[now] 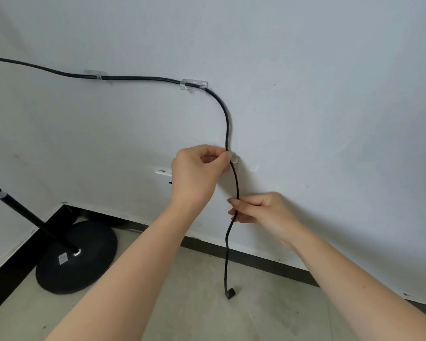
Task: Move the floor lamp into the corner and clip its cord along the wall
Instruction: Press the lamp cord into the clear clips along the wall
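Observation:
The floor lamp's round black base [76, 259] stands in the corner at lower left, its black pole [30, 217] leaning up and left. The black cord [228, 124] runs along the white wall through two clear clips [97, 76] [193, 85], then bends down. My left hand [197, 173] pinches the cord against a third clear clip [234, 161]. Lower down, my right hand [258, 210] grips the hanging cord. The plug [230, 293] dangles just above the floor.
A white wall socket [163, 175] sits partly hidden behind my left hand. A dark skirting board [268, 263] lines the wall's foot above the grey floor [194, 303]. Another clear clip [255, 167] sits on the wall right of the cord.

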### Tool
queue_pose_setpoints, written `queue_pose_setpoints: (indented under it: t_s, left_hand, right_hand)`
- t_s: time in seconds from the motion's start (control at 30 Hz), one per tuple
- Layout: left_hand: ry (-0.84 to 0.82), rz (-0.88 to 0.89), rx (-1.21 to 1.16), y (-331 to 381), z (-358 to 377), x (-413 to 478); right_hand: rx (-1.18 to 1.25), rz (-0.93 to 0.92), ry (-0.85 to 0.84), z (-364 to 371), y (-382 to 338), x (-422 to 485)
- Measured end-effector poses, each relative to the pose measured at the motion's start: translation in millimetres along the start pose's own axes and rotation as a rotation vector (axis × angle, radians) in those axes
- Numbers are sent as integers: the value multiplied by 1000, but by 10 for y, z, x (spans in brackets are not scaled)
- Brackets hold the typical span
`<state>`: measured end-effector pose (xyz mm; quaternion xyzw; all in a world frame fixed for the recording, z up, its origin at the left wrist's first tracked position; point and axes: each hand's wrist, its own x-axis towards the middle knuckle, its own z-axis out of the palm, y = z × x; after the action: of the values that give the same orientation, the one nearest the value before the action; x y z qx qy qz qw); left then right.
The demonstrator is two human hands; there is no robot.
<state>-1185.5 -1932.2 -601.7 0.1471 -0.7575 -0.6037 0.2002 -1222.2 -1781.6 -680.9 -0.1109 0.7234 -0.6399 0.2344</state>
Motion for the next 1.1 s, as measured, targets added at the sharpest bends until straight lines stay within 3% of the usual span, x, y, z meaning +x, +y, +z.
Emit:
queue_pose_setpoints:
  t_s: [0.13, 0.33, 0.53, 0.7, 0.8, 0.93, 1.0, 1.1]
  left_hand:
    - [6, 24, -134, -115, 38, 36]
    - [-43, 50, -188, -201, 58, 39]
    - [-145, 86, -196, -340, -103, 48]
    - [-211, -42, -145, -615, -276, 55]
    - [-362, -198, 57, -838, -377, 43]
    - [-783, -385, 334, -1198, -505, -58]
    - [-914, -446, 375, -1320, -507, -119]
    - [-935, -541, 234, -1465, -491, -191]
  right_hand:
    - [-35, -74, 28, -16, 33, 24]
    - [-85, -108, 227, 22, 27, -8]
    - [-149, -77, 242, 251, -50, 83]
    - [-116, -82, 272, 368, -36, 97]
    - [-90, -78, 274, 390, -36, 71]
    - [-57, -55, 277, 447, -48, 61]
    - [-47, -51, 280, 484, -49, 58]
    - [-19, -58, 303, 526, -44, 67]
